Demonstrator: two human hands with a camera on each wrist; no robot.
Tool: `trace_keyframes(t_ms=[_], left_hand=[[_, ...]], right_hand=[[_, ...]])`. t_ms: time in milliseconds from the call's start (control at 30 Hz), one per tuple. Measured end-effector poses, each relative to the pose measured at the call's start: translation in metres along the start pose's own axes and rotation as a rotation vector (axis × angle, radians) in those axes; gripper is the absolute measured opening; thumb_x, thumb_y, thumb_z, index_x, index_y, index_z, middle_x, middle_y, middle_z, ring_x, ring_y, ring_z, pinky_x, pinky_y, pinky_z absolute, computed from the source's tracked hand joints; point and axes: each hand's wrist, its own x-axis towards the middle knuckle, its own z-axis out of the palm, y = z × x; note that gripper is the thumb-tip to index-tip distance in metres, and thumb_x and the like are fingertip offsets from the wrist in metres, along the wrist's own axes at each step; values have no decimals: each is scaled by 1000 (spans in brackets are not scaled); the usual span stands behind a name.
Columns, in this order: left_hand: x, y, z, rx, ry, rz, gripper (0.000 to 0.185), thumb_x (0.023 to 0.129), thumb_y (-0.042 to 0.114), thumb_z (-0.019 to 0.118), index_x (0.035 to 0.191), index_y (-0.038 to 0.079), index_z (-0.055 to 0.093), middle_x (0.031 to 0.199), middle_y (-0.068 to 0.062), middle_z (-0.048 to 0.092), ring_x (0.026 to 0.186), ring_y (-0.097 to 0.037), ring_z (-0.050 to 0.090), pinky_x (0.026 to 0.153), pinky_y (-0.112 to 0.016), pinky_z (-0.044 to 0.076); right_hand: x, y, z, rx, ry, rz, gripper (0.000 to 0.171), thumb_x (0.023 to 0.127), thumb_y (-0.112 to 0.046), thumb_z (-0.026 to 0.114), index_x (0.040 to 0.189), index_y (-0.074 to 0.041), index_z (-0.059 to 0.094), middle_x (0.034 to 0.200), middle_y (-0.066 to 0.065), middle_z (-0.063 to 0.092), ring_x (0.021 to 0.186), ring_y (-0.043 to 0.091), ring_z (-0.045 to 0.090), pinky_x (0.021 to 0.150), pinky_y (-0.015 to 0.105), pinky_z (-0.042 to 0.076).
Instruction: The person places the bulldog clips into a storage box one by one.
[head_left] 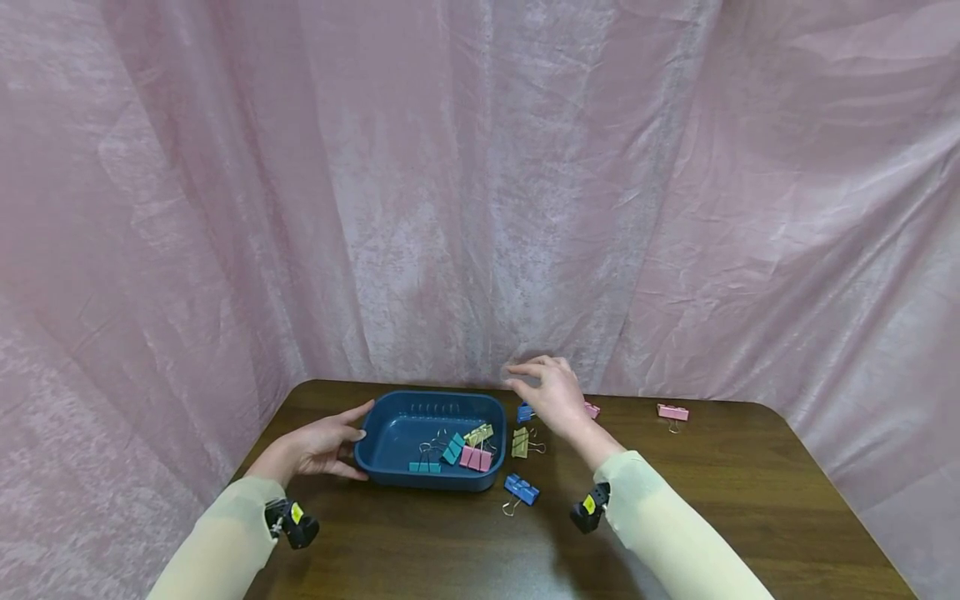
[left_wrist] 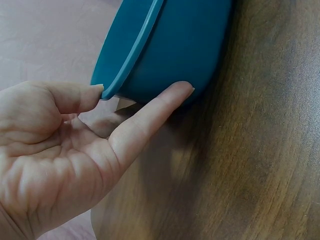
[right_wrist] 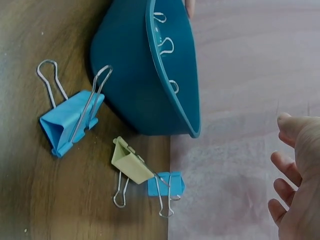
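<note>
A blue plastic bin stands on the table with several binder clips inside, among them a pink one and a teal one. At its left end, my left hand touches the rim with the thumb and the side wall with a straight little finger. My right hand is raised beyond the bin's right end, fingers loosely bent and holding nothing visible. Under and near it lie a yellow binder clip, a blue clip and a larger-looking blue clip.
A pink binder clip lies partly hidden behind the right wrist. Another pink clip lies farther right near the table's back edge. The brown wooden table ends at a pink curtain.
</note>
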Motion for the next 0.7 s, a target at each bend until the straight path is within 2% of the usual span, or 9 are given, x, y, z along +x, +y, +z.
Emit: trace_keyframes(t_ms=[200,700], left_hand=[[0,0,0,-5,3,0,65,110,4,33,166,25,7,157,-39,20,132,-58,44,87,-67,53],[-1,-1,0,0,11,-2,65,110,5,33,166,26,8,157,-38,20,132,-56,45,87,-66,54]], right_hand=[[-2,4,-7,-5,16,-6,28,92,-28,78,117,-16,79,114,4,71,113,30,54,100,50,42],[-10,14,-22,-19,33,-20,29,92,-30,78,116,-15,80,113,3,71,110,29,55,97,50,43]])
